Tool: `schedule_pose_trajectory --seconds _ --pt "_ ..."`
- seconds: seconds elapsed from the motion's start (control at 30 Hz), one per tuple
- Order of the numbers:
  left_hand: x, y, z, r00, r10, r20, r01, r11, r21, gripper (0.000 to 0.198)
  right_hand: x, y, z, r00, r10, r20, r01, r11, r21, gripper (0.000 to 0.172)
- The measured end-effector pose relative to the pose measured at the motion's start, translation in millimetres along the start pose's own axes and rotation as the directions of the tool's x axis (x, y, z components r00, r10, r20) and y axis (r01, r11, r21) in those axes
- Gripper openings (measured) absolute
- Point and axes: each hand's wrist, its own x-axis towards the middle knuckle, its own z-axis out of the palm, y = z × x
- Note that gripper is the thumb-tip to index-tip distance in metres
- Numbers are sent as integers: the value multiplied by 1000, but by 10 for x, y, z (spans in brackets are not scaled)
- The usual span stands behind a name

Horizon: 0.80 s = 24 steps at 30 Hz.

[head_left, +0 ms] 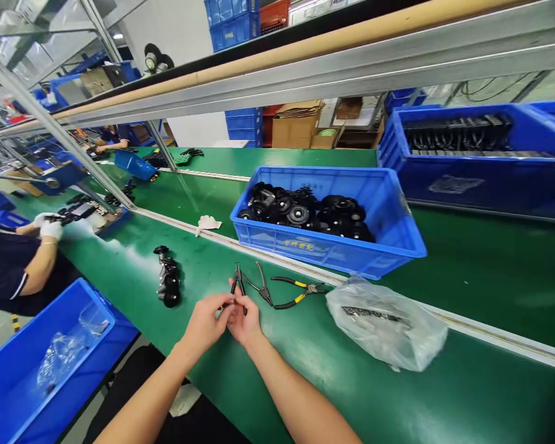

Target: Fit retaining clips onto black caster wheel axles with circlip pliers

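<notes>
Both of my hands meet over the green bench near its front edge. My left hand (pixel 206 322) and my right hand (pixel 246 320) are closed together around a pair of black-handled pliers (pixel 237 283), whose tips point away from me. Fingertips pinch something small between the hands that I cannot make out. Just right of them lie a second pair of pliers (pixel 261 285) and a yellow-handled pair (pixel 300 292). A row of black round parts (pixel 167 283) lies to the left.
A blue bin (pixel 333 250) of black pulley-like parts stands behind the tools. A clear plastic bag (pixel 388 324) lies at right. Another blue bin (pixel 50 357) with a bag sits at lower left. A gloved co-worker's hand (pixel 50 228) works at left. A large blue crate (pixel 481 166) is far right.
</notes>
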Motion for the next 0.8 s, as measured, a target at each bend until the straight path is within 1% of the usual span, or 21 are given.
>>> schedule_pose_trajectory --seconds 0.07,0.13,0.2,0.27,0.33,0.4,0.47,0.53,0.6,0.67,0.8 --pt "98 -49 -61 996 -91 -26 92 995 40 21 5 -27 5 1000 -3 -1 3 999 34 57" --pt "47 -236 -161 977 -196 -90 202 977 72 20 1 -47 13 1000 12 15 -13 997 79 56" --pt "-134 -487 -267 942 -287 -174 305 948 87 19 -3 -57 12 999 35 35 -39 992 118 56" --pt "-362 -717 -334 897 -371 -239 393 918 52 19 -4 -58 2 998 53 45 -59 988 146 56" --pt "-544 -872 -333 851 -433 -298 448 894 -19 18 -7 -55 -10 997 67 48 -74 985 159 55" --pt "-629 -938 -269 820 -459 -341 453 886 -101 19 -12 -52 -17 996 76 42 -82 984 157 55" --pt "-623 -935 -173 813 -461 -356 431 887 -166 24 -18 -51 -19 997 77 31 -81 986 145 56" --pt "-567 -906 -78 819 -444 -364 407 896 -179 31 -23 -52 -19 997 73 19 -75 989 130 57" --pt "-513 -892 -2 823 -414 -389 398 909 -126 37 -27 -55 -19 998 69 15 -70 991 113 57" --pt "-488 -911 51 836 -359 -415 377 925 -39 39 -33 -60 -18 998 63 16 -64 993 100 57" --pt "-493 -1000 81 891 -200 -408 264 958 109 32 -41 -61 -13 999 47 26 -49 996 78 53"
